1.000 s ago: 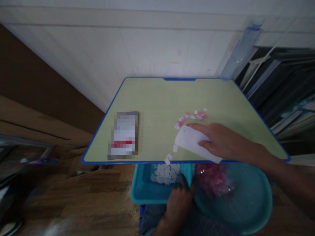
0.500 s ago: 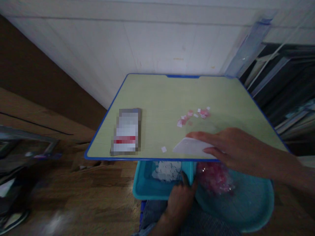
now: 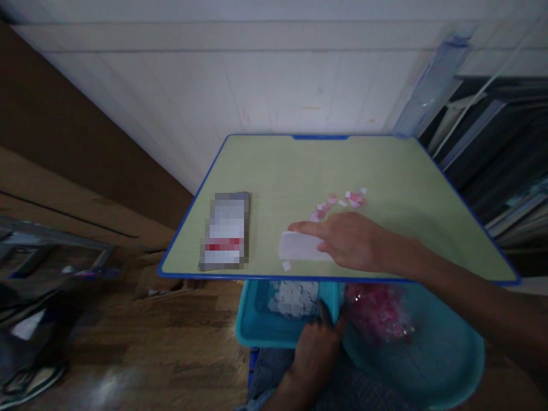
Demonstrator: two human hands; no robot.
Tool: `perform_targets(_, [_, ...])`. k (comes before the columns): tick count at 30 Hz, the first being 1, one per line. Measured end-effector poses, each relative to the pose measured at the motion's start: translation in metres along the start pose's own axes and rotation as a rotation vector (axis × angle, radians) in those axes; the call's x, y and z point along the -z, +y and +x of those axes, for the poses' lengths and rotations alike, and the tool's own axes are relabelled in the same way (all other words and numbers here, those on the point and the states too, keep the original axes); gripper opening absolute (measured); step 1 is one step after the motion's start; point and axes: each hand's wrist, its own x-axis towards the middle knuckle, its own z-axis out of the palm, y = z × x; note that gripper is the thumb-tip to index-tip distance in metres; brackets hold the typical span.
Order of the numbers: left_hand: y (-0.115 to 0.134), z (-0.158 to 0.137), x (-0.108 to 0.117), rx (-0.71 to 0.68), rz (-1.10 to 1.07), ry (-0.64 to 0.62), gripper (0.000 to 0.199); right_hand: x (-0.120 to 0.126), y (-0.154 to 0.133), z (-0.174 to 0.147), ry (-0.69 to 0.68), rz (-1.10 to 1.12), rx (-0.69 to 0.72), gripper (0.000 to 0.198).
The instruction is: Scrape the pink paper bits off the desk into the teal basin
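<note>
My right hand is closed on a white flat piece with rounded corners, the index finger along its far edge and the thumb nearer me. It lies low over the front of the green tabletop. Just beyond are small pink and white paper bits in a loose row; a single white square lies near the front edge. Below the table, my left hand grips the side wall of a teal tray, finger inside and thumb outside. White bits fill part of that tray.
A blurred-out rectangular object lies on the table's left. Under the right front edge sits a teal basin holding a clear bag of pink stuff. A white wall borders the table's back. Dark flat items stand at right.
My right hand has moved left with the white piece, which now lies flatter, close to the single square. My left hand keeps its place at the tray. The view has shifted slightly.
</note>
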Motion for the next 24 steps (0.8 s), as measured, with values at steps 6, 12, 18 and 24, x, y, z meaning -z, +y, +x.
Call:
perform_targets(6, [0.001, 0.001, 0.0, 0.006, -0.003, 0.025, 0.055, 0.002, -0.01, -0.009, -0.077, -0.029, 0.059, 0.056])
perform_targets(12, [0.001, 0.001, -0.001, 0.023, 0.0, 0.024, 0.055, 0.007, -0.021, -0.02, -0.067, -0.05, 0.173, 0.046])
perform_targets(18, [-0.001, 0.001, -0.006, 0.02, -0.002, 0.012, 0.058, 0.026, 0.024, -0.046, 0.029, -0.141, -0.027, 0.03])
perform_targets(24, [-0.001, 0.002, -0.003, 0.022, -0.009, -0.022, 0.061, 0.03, 0.107, -0.054, 0.038, -0.236, -0.384, 0.035])
